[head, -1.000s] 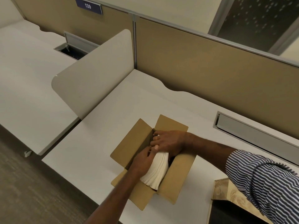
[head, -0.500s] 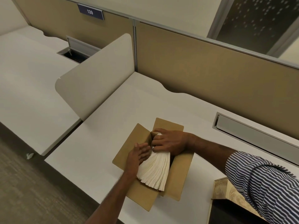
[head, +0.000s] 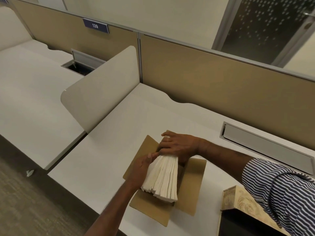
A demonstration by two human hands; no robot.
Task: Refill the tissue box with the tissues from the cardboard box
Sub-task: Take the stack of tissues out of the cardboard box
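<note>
Desks of pale grey laminate [head: 109,133] fill most of the view, backed by tan fabric partition panels [head: 213,86] and split by a rounded beige divider [head: 102,92]; a blue plaque reading 139 [head: 95,28] hangs on the far panel, and a grey cable tray [head: 265,143] is set into the desk at the right. On the near desk sits the brown cardboard box [head: 192,184], its flaps folded out flat. A thick stack of cream folded tissues [head: 162,179] is tilted up out of the box, its near end fanned wide, its far end squeezed. The right hand [head: 177,145] clamps that far end, fingers curled over the top and pressed together around the stack. The left hand [head: 141,169] lies flat along the stack's left face, fingers straight and close together, steadying it. The patterned beige tissue box [head: 238,200] shows only as a corner at the lower right, partly hidden by a striped sleeve [head: 281,189]. I judge the step in hand to be lifting the stack clear. To do it well, the left hand should slide under the loose fanned end and squeeze it shut, so that no sheets peel off, before the bundle is carried right to the tissue box
</note>
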